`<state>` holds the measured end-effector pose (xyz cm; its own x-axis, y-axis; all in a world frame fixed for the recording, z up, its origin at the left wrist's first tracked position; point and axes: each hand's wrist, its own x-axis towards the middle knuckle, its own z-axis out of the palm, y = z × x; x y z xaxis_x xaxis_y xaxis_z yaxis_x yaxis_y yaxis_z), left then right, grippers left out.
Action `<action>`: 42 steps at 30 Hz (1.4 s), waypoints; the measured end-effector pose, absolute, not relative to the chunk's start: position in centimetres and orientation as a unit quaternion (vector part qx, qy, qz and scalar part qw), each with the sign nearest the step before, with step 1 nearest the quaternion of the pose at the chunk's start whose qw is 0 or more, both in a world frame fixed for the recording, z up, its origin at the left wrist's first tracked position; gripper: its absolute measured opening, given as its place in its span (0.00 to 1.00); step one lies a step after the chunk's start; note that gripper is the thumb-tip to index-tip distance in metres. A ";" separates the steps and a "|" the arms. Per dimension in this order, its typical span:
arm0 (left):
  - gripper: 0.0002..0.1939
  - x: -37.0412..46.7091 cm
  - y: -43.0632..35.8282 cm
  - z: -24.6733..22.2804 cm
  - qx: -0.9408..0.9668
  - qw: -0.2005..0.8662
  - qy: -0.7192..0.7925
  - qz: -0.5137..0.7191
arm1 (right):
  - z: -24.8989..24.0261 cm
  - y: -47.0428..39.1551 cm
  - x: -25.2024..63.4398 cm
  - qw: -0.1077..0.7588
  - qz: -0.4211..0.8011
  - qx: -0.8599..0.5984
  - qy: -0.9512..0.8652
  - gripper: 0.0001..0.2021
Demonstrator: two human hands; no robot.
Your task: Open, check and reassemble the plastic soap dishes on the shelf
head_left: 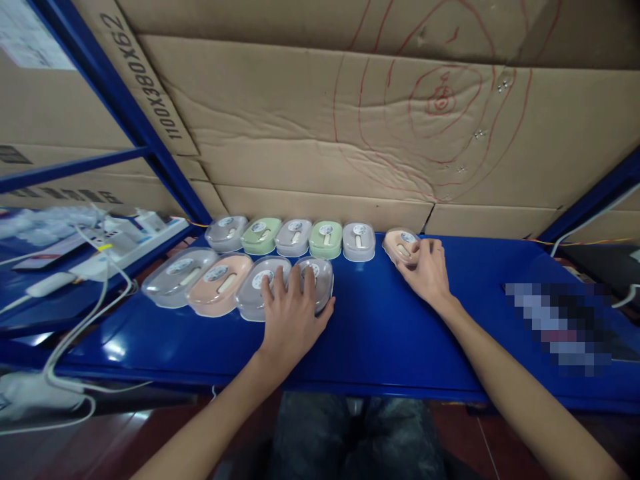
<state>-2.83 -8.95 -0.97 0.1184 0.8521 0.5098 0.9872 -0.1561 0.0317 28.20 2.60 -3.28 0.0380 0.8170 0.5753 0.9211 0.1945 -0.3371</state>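
My right hand (427, 269) grips the right edge of a peach lidded plastic box (397, 241), thumb at the front and fingers behind. This box sits slightly tilted at the right end of the back row. My left hand (293, 313) lies with fingers spread over two grey lidded boxes, a left one (250, 300) and a right one (325, 270), partly hiding both. Beside them in the front row are another peach box (235, 277) and a further grey box (165, 277). Each has a clear lid, a round sticker and a pale tab.
Behind stand several grey and green boxes (326, 248) in a row against a cardboard wall (300, 180) on the blue table (370, 340). White cables and a power strip (145, 241) lie on the left. A pixelated patch (560, 327) covers something at right.
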 end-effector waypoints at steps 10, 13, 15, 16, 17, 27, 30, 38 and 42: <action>0.32 -2.6 -9.1 -1.0 -0.714 0.160 -0.649 -0.207 | -3.2 2.6 28.3 0.339 -0.067 -0.634 -0.692 0.20; 0.31 -2.8 -8.9 -1.2 -0.717 0.168 -0.641 -0.217 | -3.4 2.7 28.3 0.345 -0.061 -0.635 -0.688 0.22; 0.30 -2.9 -8.7 -1.4 -0.720 0.175 -0.634 -0.221 | -3.6 2.8 28.3 0.351 -0.054 -0.636 -0.685 0.24; 0.30 -3.0 -8.7 -1.4 -0.722 0.178 -0.632 -0.220 | -3.7 2.9 28.3 0.353 -0.050 -0.636 -0.684 0.25; 0.30 -3.1 -8.6 -1.4 -0.723 0.179 -0.630 -0.219 | -3.8 3.0 28.4 0.355 -0.045 -0.636 -0.684 0.26; 0.34 -3.5 -8.3 -1.8 -0.726 0.144 -0.632 -0.230 | -4.5 3.5 28.5 0.360 -0.014 -0.650 -0.669 0.36; 0.34 -3.7 -8.3 -1.7 -0.727 0.137 -0.632 -0.230 | -4.6 3.4 28.5 0.349 -0.010 -0.648 -0.677 0.42; 0.35 -3.9 -8.3 -1.6 -0.738 0.151 -0.618 -0.226 | -4.4 3.4 28.5 0.311 -0.002 -0.668 -0.676 0.47; 0.35 -4.0 -8.3 -1.5 -0.741 0.144 -0.617 -0.222 | -4.3 3.4 28.6 0.321 -0.008 -0.658 -0.682 0.45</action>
<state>-3.98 -8.34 -1.47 0.1401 0.8502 0.5075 0.9784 -0.1975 0.0607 28.60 3.39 -4.34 0.0703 0.8916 0.4474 0.9017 0.1350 -0.4108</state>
